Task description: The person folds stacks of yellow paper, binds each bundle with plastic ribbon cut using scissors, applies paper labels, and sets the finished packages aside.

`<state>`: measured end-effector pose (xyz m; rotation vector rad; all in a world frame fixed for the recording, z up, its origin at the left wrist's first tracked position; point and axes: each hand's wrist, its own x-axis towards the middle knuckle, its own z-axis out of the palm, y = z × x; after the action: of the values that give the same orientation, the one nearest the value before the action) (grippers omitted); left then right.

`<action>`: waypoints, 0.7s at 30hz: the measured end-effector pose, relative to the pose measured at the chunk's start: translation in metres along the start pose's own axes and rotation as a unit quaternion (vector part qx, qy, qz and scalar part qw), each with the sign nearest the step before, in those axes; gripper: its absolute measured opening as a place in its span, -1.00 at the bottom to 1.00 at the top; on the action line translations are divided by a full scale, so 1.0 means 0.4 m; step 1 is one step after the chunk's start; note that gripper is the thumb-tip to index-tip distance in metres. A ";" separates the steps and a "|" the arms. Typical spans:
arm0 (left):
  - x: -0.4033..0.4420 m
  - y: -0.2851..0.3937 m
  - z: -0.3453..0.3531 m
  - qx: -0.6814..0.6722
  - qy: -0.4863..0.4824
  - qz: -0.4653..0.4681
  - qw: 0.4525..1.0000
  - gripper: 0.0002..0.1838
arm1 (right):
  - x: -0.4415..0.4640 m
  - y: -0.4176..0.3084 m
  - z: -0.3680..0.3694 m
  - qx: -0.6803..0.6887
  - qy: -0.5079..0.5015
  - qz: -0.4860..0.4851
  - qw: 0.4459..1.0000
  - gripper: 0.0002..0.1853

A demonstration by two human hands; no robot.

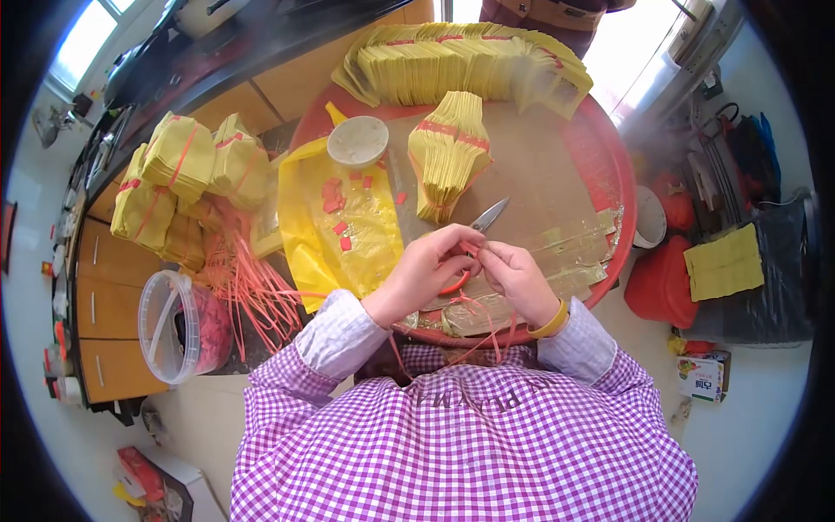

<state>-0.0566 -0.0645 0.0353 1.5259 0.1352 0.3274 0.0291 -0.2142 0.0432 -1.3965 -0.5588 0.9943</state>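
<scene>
My left hand [424,271] and my right hand [519,277] meet at the near side of the round red table, fingertips pinched together. Between them runs a thin pink plastic strip [477,306], its loose ends hanging toward my lap. Under my hands lies a pair of scissors [492,214], blades pointing away and part of the orange handle showing below my left hand. Beyond it stands a bundle of folded yellow paper [450,157], bound with a red band and pink strip. At left, a yellow plastic sheet [304,200] carries small red paper pieces [334,196] and a white bowl [357,142].
A long row of yellow paper [461,70] lines the table's far edge. Stacked yellow bundles [178,157], many pink strips [248,278] and a clear bucket [170,326] are at left. A red bin [658,283] stands at right. Another person's torso [544,16] shows beyond the table.
</scene>
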 end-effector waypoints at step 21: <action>-0.048 -0.025 0.064 -0.394 0.058 -0.191 0.897 -0.87 | -0.012 0.065 0.049 0.124 0.171 -0.142 0.967 -0.98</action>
<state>-0.0661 -0.0945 0.0245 0.6485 0.3462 0.1244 0.0042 -0.2105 0.0221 -1.1892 -0.3499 0.5534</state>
